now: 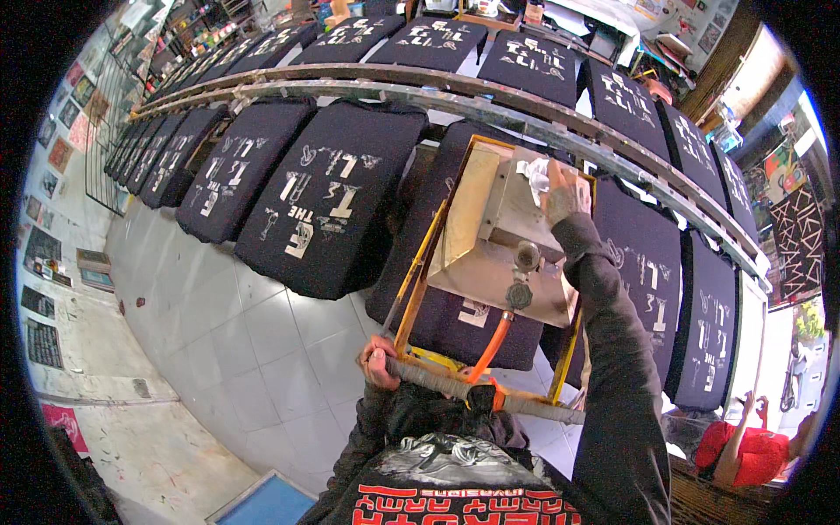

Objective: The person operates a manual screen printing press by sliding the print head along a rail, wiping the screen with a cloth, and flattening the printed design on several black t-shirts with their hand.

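Note:
A boxy metal gas heater (499, 206) with a sloping hood sits in a yellowish frame (426, 254) above a black T-shirt (472, 328) stretched on a board. An orange hose (493, 346) runs from its valve toward me. My left hand (379, 363) is closed around the left end of the tape-wrapped handle bar (446, 382). On the heater's far top, my right hand (567, 194) has its fingers bent against a crumpled white cloth (534, 178). The sleeve and the angle partly hide that grip.
Black shirts with white print lie on boards beside the heater, like this one (328, 201), and along the far row (529, 66). Metal rails (350, 86) run between the rows. Pale floor tiles (271, 328) show at left. A person in red (744, 453) is at the right edge.

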Demonstrator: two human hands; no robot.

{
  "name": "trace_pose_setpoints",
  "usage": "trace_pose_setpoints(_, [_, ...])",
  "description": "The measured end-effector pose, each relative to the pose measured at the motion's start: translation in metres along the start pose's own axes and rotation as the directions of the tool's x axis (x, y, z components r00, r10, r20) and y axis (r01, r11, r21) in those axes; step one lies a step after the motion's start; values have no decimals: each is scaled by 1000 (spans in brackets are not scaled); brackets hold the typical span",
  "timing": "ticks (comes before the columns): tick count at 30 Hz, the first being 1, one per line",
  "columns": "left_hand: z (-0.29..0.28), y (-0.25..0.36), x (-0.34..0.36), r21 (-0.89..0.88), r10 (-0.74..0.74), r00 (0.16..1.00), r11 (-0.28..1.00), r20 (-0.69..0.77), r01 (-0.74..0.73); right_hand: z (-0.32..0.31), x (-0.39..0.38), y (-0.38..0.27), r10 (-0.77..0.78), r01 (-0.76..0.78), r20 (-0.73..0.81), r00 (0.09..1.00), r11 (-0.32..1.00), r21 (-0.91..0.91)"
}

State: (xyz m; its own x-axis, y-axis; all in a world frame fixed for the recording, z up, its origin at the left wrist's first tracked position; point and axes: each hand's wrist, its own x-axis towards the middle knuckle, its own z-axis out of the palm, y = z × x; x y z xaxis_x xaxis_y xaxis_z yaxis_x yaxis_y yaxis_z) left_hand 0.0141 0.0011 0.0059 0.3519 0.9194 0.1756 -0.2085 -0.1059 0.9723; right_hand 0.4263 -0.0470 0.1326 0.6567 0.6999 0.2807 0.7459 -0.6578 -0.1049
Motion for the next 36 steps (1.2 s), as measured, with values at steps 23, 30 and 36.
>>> trace_pose_setpoints(23, [5, -2, 0, -299, -50, 989, 950, 137, 90, -66, -337, -14, 256, -162, -205, 945, 909, 385])
trace_pose_setpoints(30, [15, 9, 7, -228, 3, 995, 974, 100, 20, -52, -340, -11, 266, -118, -314, 912, 900, 420])
trace_pose_setpoints(36, [16, 9, 3, -200, -12, 997, 979, 76, 27, -53, -342, -10, 256, -131, -273, 927, 906, 403])
